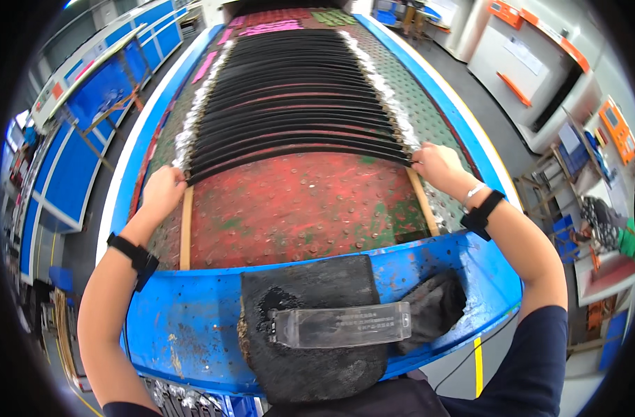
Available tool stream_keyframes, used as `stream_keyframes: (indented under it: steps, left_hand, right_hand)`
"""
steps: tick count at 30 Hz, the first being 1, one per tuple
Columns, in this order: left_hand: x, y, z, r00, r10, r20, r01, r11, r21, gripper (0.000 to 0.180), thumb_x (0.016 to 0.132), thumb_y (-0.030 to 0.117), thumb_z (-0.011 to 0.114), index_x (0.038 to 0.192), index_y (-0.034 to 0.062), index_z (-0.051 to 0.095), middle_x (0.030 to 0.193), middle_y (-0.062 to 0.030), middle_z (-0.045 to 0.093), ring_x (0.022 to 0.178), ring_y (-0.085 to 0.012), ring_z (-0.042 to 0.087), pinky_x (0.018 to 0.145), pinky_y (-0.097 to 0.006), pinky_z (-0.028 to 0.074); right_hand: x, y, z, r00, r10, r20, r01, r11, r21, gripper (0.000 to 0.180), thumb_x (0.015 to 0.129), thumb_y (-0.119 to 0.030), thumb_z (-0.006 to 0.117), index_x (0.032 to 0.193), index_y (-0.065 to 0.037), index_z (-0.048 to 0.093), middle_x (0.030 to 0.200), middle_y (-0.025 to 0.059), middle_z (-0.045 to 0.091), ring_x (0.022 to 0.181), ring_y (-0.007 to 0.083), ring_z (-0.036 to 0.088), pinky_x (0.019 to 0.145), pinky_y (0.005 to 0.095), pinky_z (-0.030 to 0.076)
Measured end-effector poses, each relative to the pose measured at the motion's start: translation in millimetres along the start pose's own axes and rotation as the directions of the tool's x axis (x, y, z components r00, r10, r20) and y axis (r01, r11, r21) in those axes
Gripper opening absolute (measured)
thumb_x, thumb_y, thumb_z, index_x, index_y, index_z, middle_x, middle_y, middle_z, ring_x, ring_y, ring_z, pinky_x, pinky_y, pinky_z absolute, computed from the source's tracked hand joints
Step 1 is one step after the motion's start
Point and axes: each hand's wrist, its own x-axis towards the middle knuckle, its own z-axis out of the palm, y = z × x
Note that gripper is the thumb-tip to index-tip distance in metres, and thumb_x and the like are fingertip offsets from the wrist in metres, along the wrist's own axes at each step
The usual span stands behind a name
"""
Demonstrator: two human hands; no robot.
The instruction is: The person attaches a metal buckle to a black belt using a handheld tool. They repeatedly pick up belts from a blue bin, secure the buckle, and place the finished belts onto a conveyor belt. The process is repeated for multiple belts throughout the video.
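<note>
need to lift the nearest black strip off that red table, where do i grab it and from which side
Probably at its two ends, one in each hand. The nearest black strip is long, thin and spans the red table, so a middle grip would likely let it sag. Come from the near edge, as the left hand and right hand do.

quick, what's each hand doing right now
Left hand: closed on the left end of the nearest black strip.
Right hand: pinching that strip's right end.

Blue-rimmed red table (297,208) under rows of black strips (297,118)
</note>
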Motion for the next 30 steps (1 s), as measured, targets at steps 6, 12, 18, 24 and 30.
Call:
stream_keyframes:
  steps: [6, 12, 18, 24, 30]
  left_hand:
    - [5, 13, -2, 1.0, -0.025, 0.016, 0.022, 0.986, 0.165, 0.011, 0.068, 0.015, 0.056, 0.071, 0.0064, 0.062, 0.082, -0.0163, 0.056, 0.079, -0.0323, 0.058, 0.07, -0.043, 0.047]
    - [1, 2, 1, 0.999, 0.012, -0.046, -0.003, 0.979, 0.206, 0.009, 0.068, 0.014, 0.057, 0.068, 0.0059, 0.061, 0.082, -0.0144, 0.056, 0.077, -0.0311, 0.057, 0.068, -0.042, 0.046]
    - [1, 3, 3, 0.999, -0.005, -0.034, 0.014, 0.965, 0.262, 0.009, 0.067, 0.014, 0.058, 0.069, 0.0062, 0.06, 0.083, -0.0126, 0.054, 0.078, -0.0283, 0.057, 0.067, -0.041, 0.045]
    - [-7, 10, -10, 0.998, -0.001, -0.069, 0.018, 0.969, 0.245, 0.016, 0.065, 0.014, 0.061, 0.079, 0.0056, 0.059, 0.085, -0.0137, 0.054, 0.083, -0.0298, 0.056, 0.07, -0.041, 0.045]
    - [-36, 30, -55, 0.999, 0.01, -0.049, -0.001, 0.984, 0.176, 0.026, 0.067, 0.017, 0.062, 0.088, 0.0046, 0.058, 0.088, -0.0153, 0.054, 0.086, -0.0294, 0.056, 0.073, -0.041, 0.046]
  right_hand:
    - [-8, -6, -10, 0.997, 0.059, 0.057, -0.055, 0.996, -0.068, 0.015, 0.072, -0.019, 0.055, 0.072, -0.007, 0.064, 0.078, 0.0129, 0.057, 0.075, 0.0314, 0.058, 0.066, 0.0412, 0.047]
    - [-4, -10, -6, 0.999, 0.031, 0.006, -0.031, 0.999, -0.031, 0.01, 0.069, -0.015, 0.062, 0.075, -0.007, 0.065, 0.078, 0.0124, 0.056, 0.074, 0.0304, 0.058, 0.066, 0.0399, 0.046]
    - [-1, -11, -4, 0.999, 0.038, 0.013, -0.038, 0.998, -0.043, 0.01, 0.07, -0.016, 0.062, 0.075, -0.007, 0.065, 0.079, 0.0118, 0.057, 0.075, 0.0299, 0.058, 0.067, 0.0394, 0.047]
    - [-7, -7, -8, 0.999, 0.052, 0.014, -0.052, 0.998, -0.03, 0.014, 0.07, -0.016, 0.062, 0.08, -0.007, 0.064, 0.081, 0.0127, 0.057, 0.076, 0.0315, 0.058, 0.068, 0.04, 0.047]
    - [-42, -9, -63, 0.996, 0.043, -0.075, -0.039, 0.998, 0.051, 0.017, 0.074, -0.016, 0.058, 0.086, -0.004, 0.062, 0.08, 0.0114, 0.057, 0.074, 0.0281, 0.058, 0.065, 0.0378, 0.045]
